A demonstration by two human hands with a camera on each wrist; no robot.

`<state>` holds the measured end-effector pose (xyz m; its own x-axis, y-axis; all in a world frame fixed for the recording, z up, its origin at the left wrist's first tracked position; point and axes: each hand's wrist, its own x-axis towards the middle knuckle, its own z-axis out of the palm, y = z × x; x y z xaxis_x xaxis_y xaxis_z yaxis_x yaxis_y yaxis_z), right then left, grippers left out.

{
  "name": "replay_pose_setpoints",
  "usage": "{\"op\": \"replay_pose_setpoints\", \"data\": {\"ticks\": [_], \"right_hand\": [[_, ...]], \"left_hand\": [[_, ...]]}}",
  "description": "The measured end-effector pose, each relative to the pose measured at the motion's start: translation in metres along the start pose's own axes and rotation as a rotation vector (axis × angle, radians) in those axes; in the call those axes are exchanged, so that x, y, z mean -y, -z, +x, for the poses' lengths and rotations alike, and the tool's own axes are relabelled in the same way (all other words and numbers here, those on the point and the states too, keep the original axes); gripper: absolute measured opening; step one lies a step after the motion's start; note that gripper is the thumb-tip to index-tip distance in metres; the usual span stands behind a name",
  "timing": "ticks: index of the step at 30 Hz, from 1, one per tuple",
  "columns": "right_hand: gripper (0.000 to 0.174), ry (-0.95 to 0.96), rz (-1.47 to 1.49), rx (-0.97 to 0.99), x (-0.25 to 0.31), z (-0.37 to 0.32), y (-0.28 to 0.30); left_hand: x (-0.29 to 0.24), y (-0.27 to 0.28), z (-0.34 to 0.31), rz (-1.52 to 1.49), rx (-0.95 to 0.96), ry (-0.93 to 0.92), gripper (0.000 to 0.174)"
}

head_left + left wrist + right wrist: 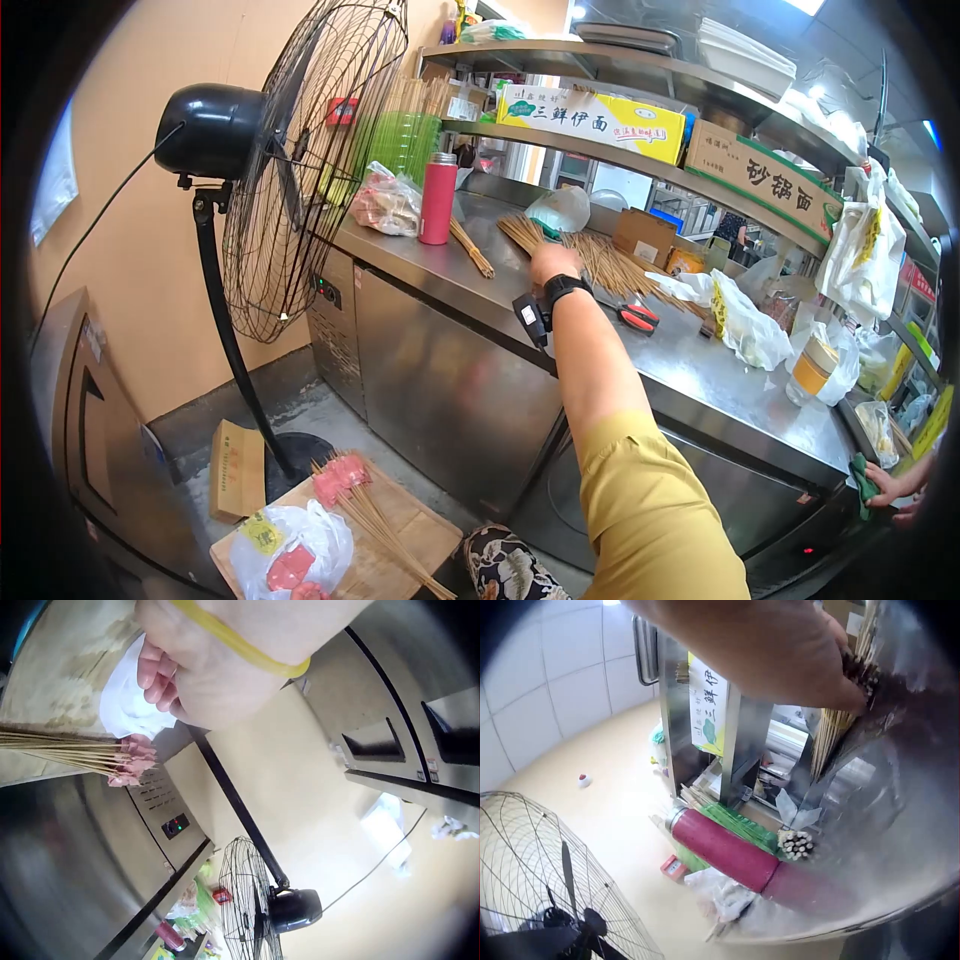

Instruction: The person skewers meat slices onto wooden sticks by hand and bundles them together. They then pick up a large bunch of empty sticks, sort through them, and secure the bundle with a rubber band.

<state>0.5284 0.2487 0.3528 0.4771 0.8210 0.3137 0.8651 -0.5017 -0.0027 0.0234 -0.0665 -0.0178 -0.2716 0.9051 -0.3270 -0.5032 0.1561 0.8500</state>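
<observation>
My right hand (555, 262) reaches over the steel counter to a spread of bamboo skewers (610, 262). In the right wrist view its thumb and fingers curl round the ends of some of these sticks. My left hand (187, 671) is outside the head view; in the left wrist view its fingers hang loosely curled with nothing visible in them. Close to that hand are a white plastic bag (127, 705) and meat-tipped skewers (75, 750). The head view shows these skewers' pink meat (340, 478) on a wooden board (425, 515), beside the bag with more meat.
Red-handled scissors (638, 318), a pink flask (437, 198) and a skewer bundle (472, 250) sit on the counter (690, 350). A large fan (310, 170) stands at left. Shelves with boxes (590, 120) overhang the back. Another person's hand (882, 490) holds a green cloth at right.
</observation>
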Motion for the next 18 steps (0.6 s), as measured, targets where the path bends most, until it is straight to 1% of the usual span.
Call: {"op": "replay_pose_setpoints", "data": {"ticks": [1, 4, 5, 8, 9, 10, 11, 13, 14, 16, 18], "right_hand": [[0.036, 0.003, 0.006, -0.008, -0.003, -0.003, 0.002], [0.035, -0.223, 0.262, -0.129, -0.007, -0.004, -0.004], [0.025, -0.162, 0.192, -0.07, -0.012, -0.007, -0.003], [0.024, -0.042, 0.681, 0.205, -0.02, -0.028, 0.021], [0.027, 0.007, 0.858, 0.196, -0.025, -0.032, 0.023], [0.015, 0.033, 1.0, 0.176, -0.029, -0.03, 0.022], [0.012, 0.033, 1.088, 0.252, -0.039, -0.028, 0.023], [0.012, 0.005, 1.225, 0.397, -0.047, -0.051, 0.04], [0.012, -0.071, 1.403, 0.424, -0.051, -0.066, 0.043], [0.011, 0.011, 1.502, 0.512, -0.06, -0.101, 0.044], [0.024, 0.043, 1.291, 0.248, -0.052, -0.14, 0.043]], "left_hand": [[-0.002, -0.001, -0.003, -0.004, -0.011, 0.009, 0.032], [0.002, 0.001, -0.002, -0.07, 0.043, -0.019, 0.032], [0.003, 0.0, -0.003, -0.091, 0.042, -0.03, 0.032], [0.001, 0.001, -0.008, -0.119, 0.051, -0.059, 0.032], [0.005, 0.008, -0.003, -0.107, 0.064, -0.061, 0.032], [0.008, 0.013, 0.0, -0.095, 0.075, -0.061, 0.033], [0.01, 0.017, 0.002, -0.076, 0.044, -0.072, 0.026], [0.011, 0.018, 0.007, -0.041, -0.009, -0.091, 0.012], [0.012, 0.022, 0.007, -0.049, -0.006, -0.088, 0.012], [0.012, 0.026, 0.009, -0.06, 0.014, -0.086, 0.013], [0.01, 0.024, 0.005, -0.066, -0.015, -0.082, 0.014]]}}
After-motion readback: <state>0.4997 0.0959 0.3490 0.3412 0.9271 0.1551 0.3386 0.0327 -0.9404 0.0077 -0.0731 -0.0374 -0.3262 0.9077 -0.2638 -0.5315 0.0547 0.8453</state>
